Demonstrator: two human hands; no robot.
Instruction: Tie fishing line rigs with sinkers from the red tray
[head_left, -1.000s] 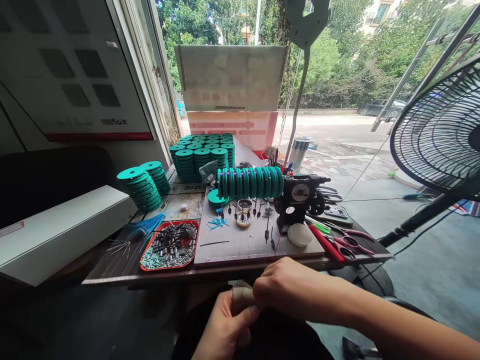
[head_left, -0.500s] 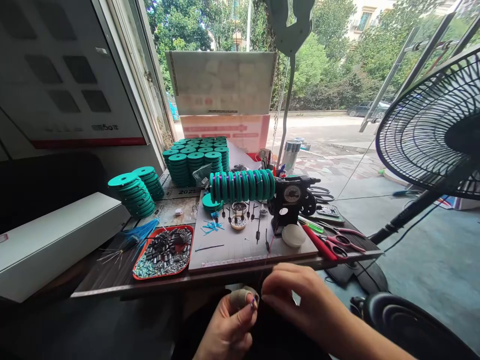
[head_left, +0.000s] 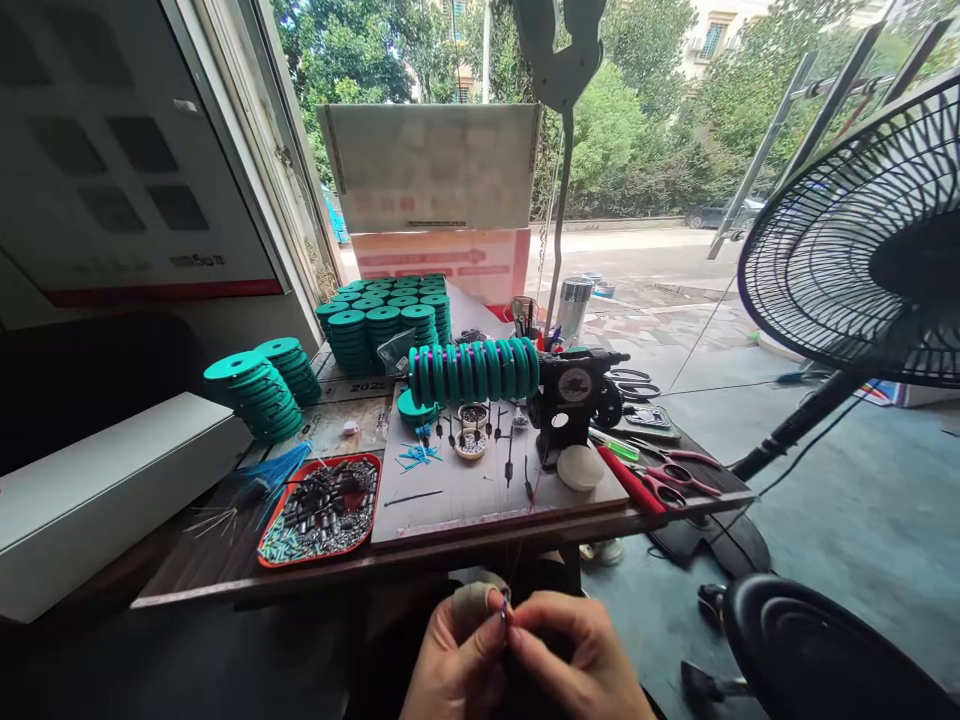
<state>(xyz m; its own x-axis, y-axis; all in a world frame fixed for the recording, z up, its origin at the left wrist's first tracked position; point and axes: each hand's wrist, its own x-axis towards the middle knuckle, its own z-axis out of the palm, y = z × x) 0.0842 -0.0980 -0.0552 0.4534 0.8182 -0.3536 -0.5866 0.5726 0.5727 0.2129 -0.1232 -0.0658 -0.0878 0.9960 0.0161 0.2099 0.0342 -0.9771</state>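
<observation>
Both hands have drawn closer together, just below the worktop's (head_left: 225, 572) near edge. Left hand (head_left: 457, 655) and right hand (head_left: 581, 660) pinch a tiny blue piece (head_left: 504, 603) between their fingertips, each grip closed on it.

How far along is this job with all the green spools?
Seemingly done: the stacks of spools at the back, though how finished they are is too small to tell. In hand: the left hand and right hand pinch a small piece together. Probably left: the spool row on the winder, and a tray full of loose parts.
</observation>
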